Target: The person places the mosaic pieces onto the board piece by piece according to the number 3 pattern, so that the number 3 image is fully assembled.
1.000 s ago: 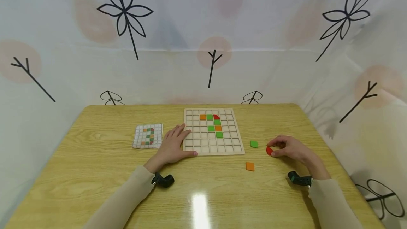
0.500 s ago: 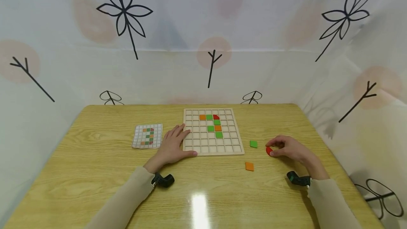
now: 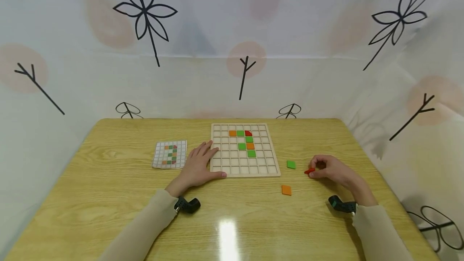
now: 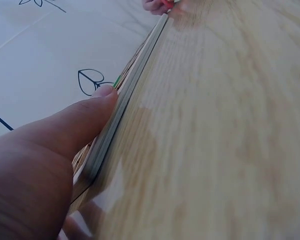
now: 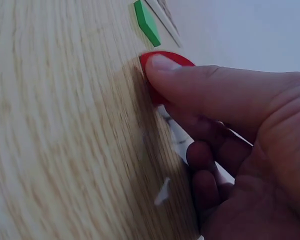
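My left hand (image 3: 195, 169) lies spread at the near left corner of a wooden grid board (image 3: 226, 162), fingertips over its left edge. In the left wrist view the thumb (image 4: 85, 117) rests along the board's front edge. Several orange, green and red tiles sit in the board's cells. To the right of the board, my right hand (image 3: 335, 171) pinches a red tile (image 5: 156, 95) with one rounded side between thumb and fingers. Seen from the head, the red tile appears nearly edge-on, close over the table. Nearest to it lies a loose green tile (image 3: 291, 164).
A loose orange tile (image 3: 286, 190) lies on the wooden table (image 3: 253, 220) in front of the board's right corner. Left of the board is a paper card (image 3: 156, 162) printed with a grid of coloured squares. A patterned cloth (image 3: 195, 88) hangs behind the table.
The red tile has turned in my right fingers, from its flat face showing to nearly edge-on. My left hand stays in place on the board.
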`<act>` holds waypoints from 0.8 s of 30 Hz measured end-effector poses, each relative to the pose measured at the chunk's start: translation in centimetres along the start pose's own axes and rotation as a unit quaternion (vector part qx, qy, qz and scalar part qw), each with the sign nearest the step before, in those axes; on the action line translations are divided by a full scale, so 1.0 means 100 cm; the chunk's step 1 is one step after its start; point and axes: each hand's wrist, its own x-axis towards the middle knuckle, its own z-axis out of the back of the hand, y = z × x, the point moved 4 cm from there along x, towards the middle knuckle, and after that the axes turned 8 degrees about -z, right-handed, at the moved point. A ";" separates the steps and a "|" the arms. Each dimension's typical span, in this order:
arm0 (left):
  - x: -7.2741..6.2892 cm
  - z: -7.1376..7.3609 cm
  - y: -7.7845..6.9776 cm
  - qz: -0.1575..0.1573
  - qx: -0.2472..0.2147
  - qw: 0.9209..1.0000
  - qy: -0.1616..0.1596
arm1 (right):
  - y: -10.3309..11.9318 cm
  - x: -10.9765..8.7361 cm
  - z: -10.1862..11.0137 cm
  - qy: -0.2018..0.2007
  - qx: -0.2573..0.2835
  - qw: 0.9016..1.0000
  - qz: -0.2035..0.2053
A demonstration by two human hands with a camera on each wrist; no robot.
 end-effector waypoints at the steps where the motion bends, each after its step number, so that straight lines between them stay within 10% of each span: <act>1: 0.000 0.000 0.000 0.001 0.002 1.000 0.001 | 0.000 0.000 0.000 0.001 0.005 1.000 -0.002; 24: 0.000 0.000 0.000 0.008 0.003 1.000 0.008 | 0.017 0.006 0.006 -0.033 -0.024 0.999 -0.012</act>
